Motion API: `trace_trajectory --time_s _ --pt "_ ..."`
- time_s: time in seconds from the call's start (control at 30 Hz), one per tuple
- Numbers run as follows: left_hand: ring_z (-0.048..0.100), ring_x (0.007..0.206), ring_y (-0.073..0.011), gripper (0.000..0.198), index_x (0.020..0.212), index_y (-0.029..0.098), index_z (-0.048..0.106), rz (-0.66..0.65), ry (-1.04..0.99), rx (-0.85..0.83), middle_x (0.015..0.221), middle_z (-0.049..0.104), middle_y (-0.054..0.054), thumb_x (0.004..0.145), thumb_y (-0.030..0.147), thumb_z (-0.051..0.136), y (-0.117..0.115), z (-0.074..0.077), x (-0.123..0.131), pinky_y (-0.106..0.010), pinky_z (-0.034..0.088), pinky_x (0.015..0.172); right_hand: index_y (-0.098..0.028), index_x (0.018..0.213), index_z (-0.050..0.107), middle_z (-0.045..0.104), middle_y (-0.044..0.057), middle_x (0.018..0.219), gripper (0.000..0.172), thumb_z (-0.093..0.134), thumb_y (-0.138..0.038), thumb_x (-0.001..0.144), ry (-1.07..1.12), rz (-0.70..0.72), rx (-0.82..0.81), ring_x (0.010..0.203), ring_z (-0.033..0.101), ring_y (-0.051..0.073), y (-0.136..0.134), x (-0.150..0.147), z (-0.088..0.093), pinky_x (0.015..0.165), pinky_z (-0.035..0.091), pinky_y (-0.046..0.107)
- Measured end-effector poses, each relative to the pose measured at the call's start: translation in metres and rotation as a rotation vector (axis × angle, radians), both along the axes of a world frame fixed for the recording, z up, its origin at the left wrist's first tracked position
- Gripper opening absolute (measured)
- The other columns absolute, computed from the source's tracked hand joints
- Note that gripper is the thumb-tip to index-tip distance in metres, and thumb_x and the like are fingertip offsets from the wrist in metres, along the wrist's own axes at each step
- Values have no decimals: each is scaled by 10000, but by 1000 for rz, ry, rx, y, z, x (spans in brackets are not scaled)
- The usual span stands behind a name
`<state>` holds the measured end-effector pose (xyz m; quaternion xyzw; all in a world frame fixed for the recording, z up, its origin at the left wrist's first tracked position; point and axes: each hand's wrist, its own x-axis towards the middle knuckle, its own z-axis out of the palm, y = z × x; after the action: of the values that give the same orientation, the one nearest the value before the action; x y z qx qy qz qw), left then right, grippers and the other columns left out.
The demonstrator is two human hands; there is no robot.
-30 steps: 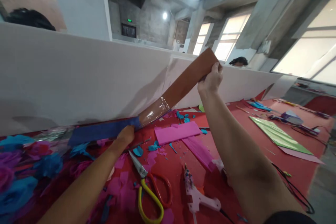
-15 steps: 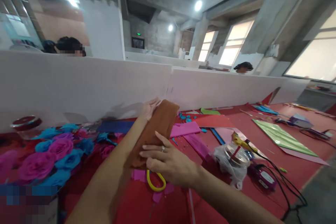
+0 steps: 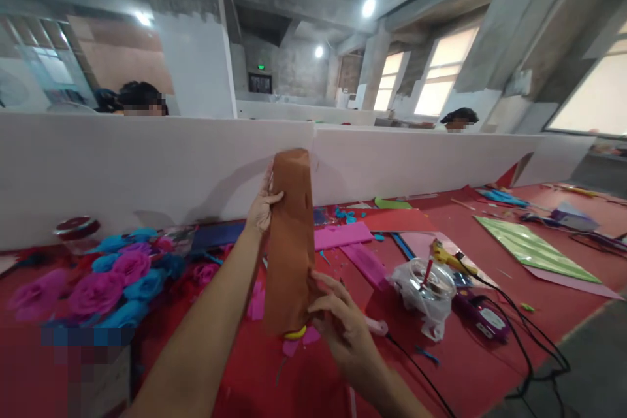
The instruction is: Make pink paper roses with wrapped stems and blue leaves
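Note:
A long folded piece of brown crepe paper point(image 3: 291, 241) is held up nearly upright in front of me. My left hand point(image 3: 263, 206) grips its upper left edge, thumb on the front and fingers behind. At the lower right edge, my right hand point(image 3: 343, 323) pinches the paper between thumb and fingers. Just below the paper's bottom end shows part of a yellow looped handle point(image 3: 294, 333); the rest of that tool is hidden. Pink paper scraps point(image 3: 290, 347) lie around it on the red tabletop point(image 3: 255, 379).
Pink and blue paper flowers point(image 3: 122, 274) and a lidded jar point(image 3: 77, 232) stand left. To the right are magenta paper strips point(image 3: 365, 264), a bagged container point(image 3: 428, 287), a yellow glue gun point(image 3: 453, 258), cords and green striped sheets point(image 3: 533, 248). A white partition point(image 3: 416, 157) runs behind; people sit beyond.
The brown paper has swung from a slant to nearly upright and risen. My right hand has slid from its front face to its lower right edge. A pink-handled corded tool now shows beside it.

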<state>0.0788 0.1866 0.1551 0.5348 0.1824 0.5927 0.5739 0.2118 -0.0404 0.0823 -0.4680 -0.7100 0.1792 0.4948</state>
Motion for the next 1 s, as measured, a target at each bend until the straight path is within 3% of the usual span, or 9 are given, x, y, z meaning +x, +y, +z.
trace_trajectory --time_s 0.2,0.3,0.47,0.53,0.6,0.7,0.77,0.87,1.0 --pt "452 1253 -203 822 1412 276 272 228 292 -360 1477 339 -20 668 15 505 -30 -106 -54 -373 432 989 -231 889 640 609 91 1159 240 486 -71 798 141 84 -215 1124 562 190 -32 -49 -50 935 466 356" --pt "497 1208 -226 776 1395 184 313 290 416 -480 1452 374 -101 662 9 496 -45 -140 -62 -394 448 959 -213 850 641 627 95 1115 213 496 -69 792 129 79 -323 1108 570 198 -43 -59 -67 927 469 355" --pt "397 1283 -228 570 1244 177 514 401 572 -452 1369 473 -93 687 61 545 -86 -138 -69 -408 324 1057 -221 855 641 628 96 1098 218 485 -80 800 104 56 -388 1115 566 213 -54 -55 -75 919 477 369" --pt "378 1282 -248 402 1071 187 627 440 669 -400 1290 531 -84 678 107 598 -127 -132 -71 -416 257 1091 -234 873 642 622 84 1104 263 470 -56 781 81 68 -389 1117 565 209 -58 -51 -76 933 470 367" --pt "471 1170 -266 265 1005 219 649 424 1062 -210 1158 591 -87 755 275 579 -179 -132 -68 -441 314 1046 -236 900 636 608 74 1129 342 446 -7 732 44 108 -388 1119 559 199 -61 -46 -76 945 461 349" --pt "517 1074 -259 307 1065 222 623 375 1342 -144 1130 577 -110 816 355 502 -252 -141 -56 -400 405 944 -229 873 627 612 57 1121 420 398 47 653 -79 203 -396 1088 567 186 -62 -38 -74 933 457 318" --pt "535 1045 -240 311 1103 251 599 358 1415 -183 1148 574 -103 867 318 408 -282 -150 -47 -378 429 894 -219 832 611 642 48 1009 386 384 41 661 -210 173 -424 957 610 181 -55 -31 -71 843 484 300" --pt "500 1107 -266 300 1106 243 599 376 1495 -171 1192 570 -103 845 310 469 -296 -163 -41 -407 405 928 -198 863 590 640 51 877 285 405 -22 736 -469 8 -455 784 613 184 -26 -24 -62 707 475 284" --pt "533 1044 -241 258 1011 249 633 400 1522 -137 1109 607 -85 868 284 422 -290 -168 -44 -381 416 909 -149 994 572 615 134 1012 196 475 -161 824 -826 -111 -450 955 580 248 29 -27 -54 836 428 343"
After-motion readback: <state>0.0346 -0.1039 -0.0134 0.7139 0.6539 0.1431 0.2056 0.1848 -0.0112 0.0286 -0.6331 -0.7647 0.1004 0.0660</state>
